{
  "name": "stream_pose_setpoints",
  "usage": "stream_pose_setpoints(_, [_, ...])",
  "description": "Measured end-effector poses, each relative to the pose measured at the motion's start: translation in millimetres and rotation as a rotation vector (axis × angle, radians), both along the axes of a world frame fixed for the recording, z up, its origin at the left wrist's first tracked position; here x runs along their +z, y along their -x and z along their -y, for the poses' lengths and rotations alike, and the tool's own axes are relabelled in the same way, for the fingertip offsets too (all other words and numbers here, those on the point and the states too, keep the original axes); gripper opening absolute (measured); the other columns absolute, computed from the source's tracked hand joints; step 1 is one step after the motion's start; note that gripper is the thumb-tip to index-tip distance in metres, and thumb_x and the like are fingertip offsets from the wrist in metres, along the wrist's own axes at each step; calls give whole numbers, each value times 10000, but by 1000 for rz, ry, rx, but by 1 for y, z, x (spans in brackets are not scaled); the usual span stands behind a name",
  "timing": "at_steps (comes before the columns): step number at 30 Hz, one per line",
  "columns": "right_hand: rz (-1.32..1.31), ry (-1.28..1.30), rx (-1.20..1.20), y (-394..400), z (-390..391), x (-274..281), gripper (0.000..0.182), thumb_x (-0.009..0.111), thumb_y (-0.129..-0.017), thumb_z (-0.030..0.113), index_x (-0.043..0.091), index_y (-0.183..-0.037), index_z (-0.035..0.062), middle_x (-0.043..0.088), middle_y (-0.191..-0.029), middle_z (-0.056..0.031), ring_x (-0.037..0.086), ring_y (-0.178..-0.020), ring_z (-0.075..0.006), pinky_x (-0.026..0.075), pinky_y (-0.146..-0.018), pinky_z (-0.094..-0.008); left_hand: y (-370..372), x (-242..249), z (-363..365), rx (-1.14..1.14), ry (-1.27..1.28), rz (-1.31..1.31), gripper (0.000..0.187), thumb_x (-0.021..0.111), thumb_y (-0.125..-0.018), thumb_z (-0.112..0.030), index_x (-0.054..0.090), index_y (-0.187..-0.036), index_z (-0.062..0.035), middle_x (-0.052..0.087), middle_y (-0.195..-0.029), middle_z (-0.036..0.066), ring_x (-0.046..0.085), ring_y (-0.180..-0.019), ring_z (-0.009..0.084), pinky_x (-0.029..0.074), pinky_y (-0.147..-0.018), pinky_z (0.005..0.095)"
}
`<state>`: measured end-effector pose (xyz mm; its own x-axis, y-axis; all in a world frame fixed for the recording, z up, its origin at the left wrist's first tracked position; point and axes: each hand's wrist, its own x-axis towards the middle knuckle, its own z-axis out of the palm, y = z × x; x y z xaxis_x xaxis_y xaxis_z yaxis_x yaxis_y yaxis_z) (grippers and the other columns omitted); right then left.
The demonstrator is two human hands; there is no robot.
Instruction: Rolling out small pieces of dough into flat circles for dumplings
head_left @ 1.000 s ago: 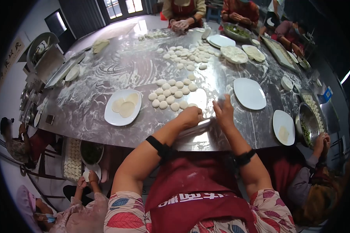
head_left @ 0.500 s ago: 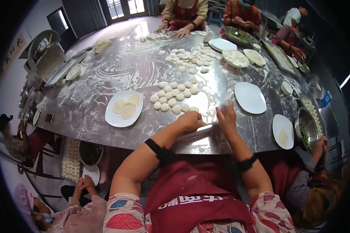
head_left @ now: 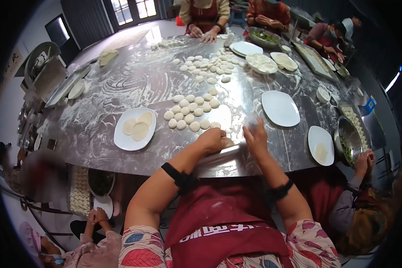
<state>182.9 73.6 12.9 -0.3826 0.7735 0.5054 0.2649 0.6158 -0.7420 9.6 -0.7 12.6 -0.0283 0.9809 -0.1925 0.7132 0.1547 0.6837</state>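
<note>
Just below frame centre, the left hand grips the dough on the worktop, seemingly to steady it; the right hand, fingers outstretched, meets the blurred rolling pin, apparently to push.

A shared kitchen, judging by the floured metal table, dough rounds, bowl of greens and aproned people.

White glare on table, dark fisheye edges

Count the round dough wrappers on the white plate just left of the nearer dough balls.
3 visible: left wrapper, upper-right wrapper, front wrapper. More may lie hidden underneath.
</note>
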Motion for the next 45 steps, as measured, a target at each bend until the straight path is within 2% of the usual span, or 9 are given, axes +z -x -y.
stream_pose_setpoints(12, [-41, 26, 2, 29, -16, -4, 289, 617, -815, 59, 434, -1033, 7, 579, -700, -167, 567, -601, -292, 447, -564, -392, 7, -6, 9, 163, -61, 49, 288, 586, -807, -229, 631, -928, 28, 648, -885, 216, 625, -836, 337, 470, -737, 407])
stream_pose_setpoints(15, [21, -194, 25, -10, -27, -49, 245, 582, -856, 69, 450, -1057, 22, 524, -673, -43, 505, -574, -128, 431, -531, -289, 3, -13, 11, 76, -5, -18, 356, 647, -757, -253, 638, -997, 10, 642, -954, 226, 622, -889, 343, 470, -790, 409])
stream_pose_setpoints(19, [-108, 152, 83, -35, 27, -13, 179, 563, -887, 89, 429, -1001, 52, 486, -739, -28, 507, -599, -98, 437, -543, -236, 9, -2, 33, 58, -29, 295, 363, 659, -720, -227, 625, -979, 25, 649, -879, 169, 615, -801, 233, 468, -759, 338])
stream_pose_setpoints(26, [-143, 165, 115, -33, 32, -8, 169, 559, -901, 107, 420, -983, 58, 475, -748, -29, 511, -608, -98, 448, -554, -243, 144, 24, 100, 447, -316, 448, 423, 670, -773, -236, 584, -1083, 39, 629, -991, 111, 591, -894, 175, 480, -772, 301])
stream_pose_setpoints(30, [-146, 176, 102, -35, 34, -7, 176, 566, -897, 104, 425, -993, 59, 477, -754, -30, 517, -621, -104, 450, -555, -242, 230, 35, 154, 920, -234, -350, 400, 690, -749, -270, 602, -984, 42, 635, -935, 185, 614, -852, 276, 484, -749, 352])
stream_pose_setpoints(33, [-148, 150, 105, -35, 33, -6, 174, 572, -892, 98, 437, -991, 55, 483, -757, -32, 515, -607, -106, 452, -555, -246, 239, 33, 161, 975, -303, -257, 314, 680, -759, -237, 607, -933, 14, 636, -900, 183, 615, -840, 291, 482, -753, 367])
stream_pose_setpoints(39, [-16, 217, 82, -39, 24, 5, 151, 615, -827, 43, 482, -898, 41, 508, -713, -24, 493, -570, -92, 418, -532, -226, 146, 7, 73, 452, -427, -62, 213, 635, -736, -124, 616, -923, -24, 642, -887, 161, 620, -834, 303, 486, -745, 374])
stream_pose_setpoints(40, [34, 253, 94, -40, 22, 10, 151, 622, -814, 32, 487, -881, 34, 508, -709, -26, 493, -568, -96, 412, -532, -223, 123, 10, 54, 321, -303, -72, 239, 644, -744, -71, 608, -974, -16, 646, -899, 134, 618, -825, 219, 490, -741, 333])
stream_pose_setpoints(45, [-111, 185, 153, -34, 16, 10, 118, 645, -756, 30, 533, -788, 40, 574, -717, -28, 524, -587, -86, 439, -568, -241, 39, 6, -12, -38, -270, -355, 239, 599, -768, -92, 630, -1005, -95, 595, -1014, 106, 581, -965, 280, 473, -787, 391])
